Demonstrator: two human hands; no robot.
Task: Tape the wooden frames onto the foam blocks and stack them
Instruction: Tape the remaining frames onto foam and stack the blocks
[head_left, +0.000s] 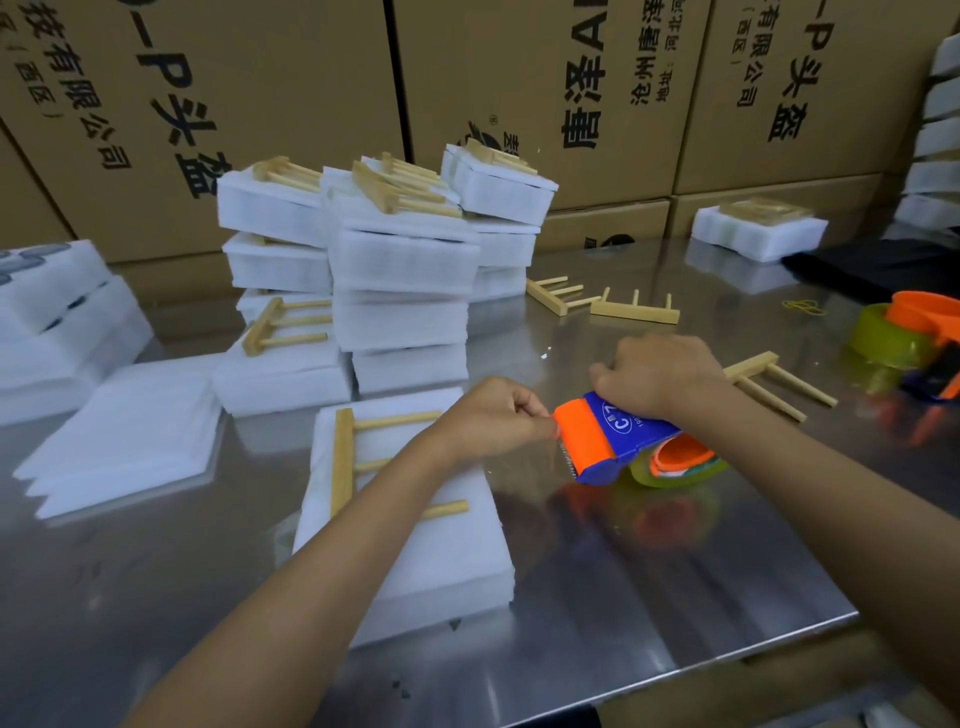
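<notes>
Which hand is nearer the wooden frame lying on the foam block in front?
Left. The left hand is just past the wooden frame's dowel tips, pinching at the tape dispenser's front; the right hand grips the dispenser farther right.

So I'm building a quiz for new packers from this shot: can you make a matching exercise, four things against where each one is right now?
Things:
1. tape dispenser
2. second tape dispenser
3. wooden frame
4. foam sheets

Places:
A. lying on the foam block nearest the person
B. fanned out flat on the table's left side
C. gripped by the right hand, with the left hand pinching at its orange end
D. resting at the table's far right edge

Pairs: 1-C, 2-D, 3-A, 4-B
</notes>
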